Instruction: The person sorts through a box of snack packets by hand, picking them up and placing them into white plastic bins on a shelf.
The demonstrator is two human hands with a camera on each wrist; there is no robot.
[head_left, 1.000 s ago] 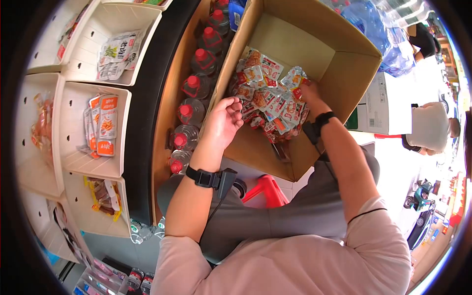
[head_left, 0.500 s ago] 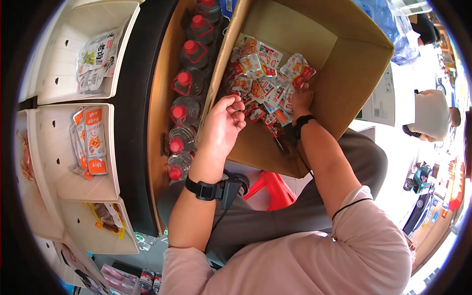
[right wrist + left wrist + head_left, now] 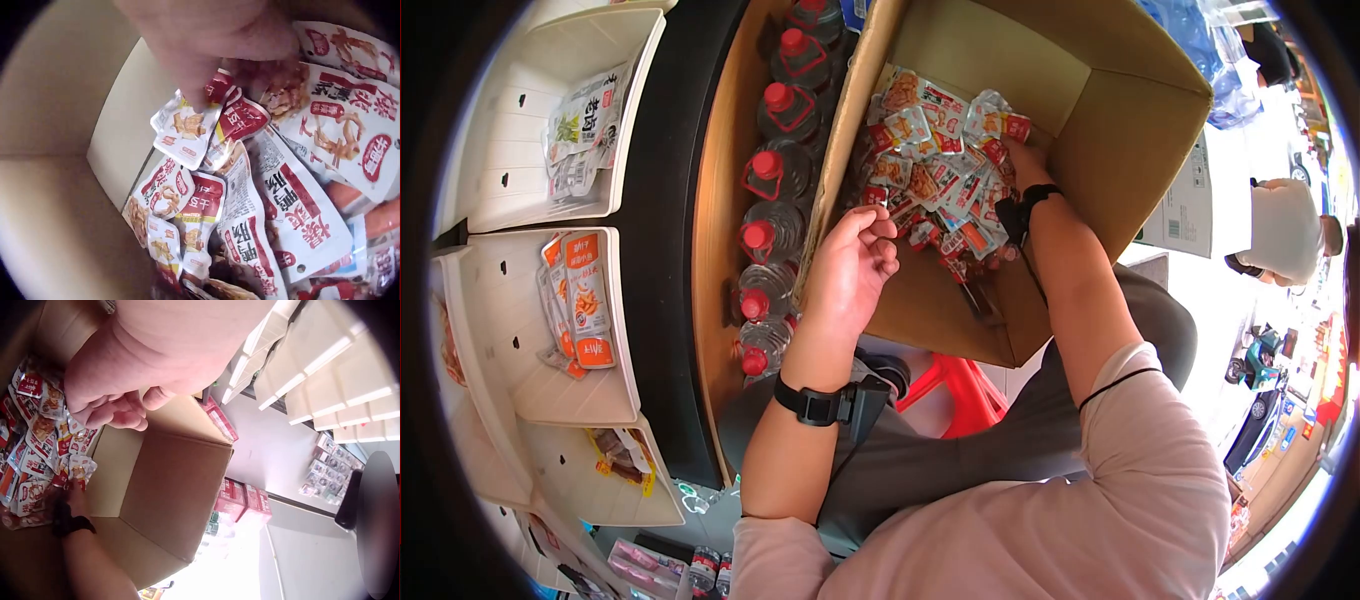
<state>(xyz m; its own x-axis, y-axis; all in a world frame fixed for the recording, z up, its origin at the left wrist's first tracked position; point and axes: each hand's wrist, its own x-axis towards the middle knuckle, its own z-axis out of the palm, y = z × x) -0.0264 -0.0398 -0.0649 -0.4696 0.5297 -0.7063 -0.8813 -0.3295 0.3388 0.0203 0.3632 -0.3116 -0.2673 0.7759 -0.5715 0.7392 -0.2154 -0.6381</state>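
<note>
My right hand [image 3: 1028, 168] is down in a cardboard box [image 3: 1135, 130], among a heap of small snack packets [image 3: 940, 185]. In the right wrist view its fingers pinch a small red-and-white snack packet [image 3: 187, 132], whose upper end they cover. Larger white packets [image 3: 300, 206] printed with red lettering and food pictures lie under and beside that hand. My left hand [image 3: 855, 265] hangs at the box's near-left rim, palm turned up and fingers loosely curled, holding nothing. In the left wrist view the left hand [image 3: 137, 369] overlaps part of the heap.
Red-capped bottles [image 3: 775, 225] line the left side of the box. Farther left, past a black counter edge [image 3: 665, 260], stand white bins [image 3: 490, 330] of packaged snacks. A red stool [image 3: 955, 395] is below the box. Another person [image 3: 1290, 232] is at the far right.
My right hand moved back toward me, then forward again among the packets at the right of the heap. The left hand stays nearly in place. The head view has shifted slightly.
</note>
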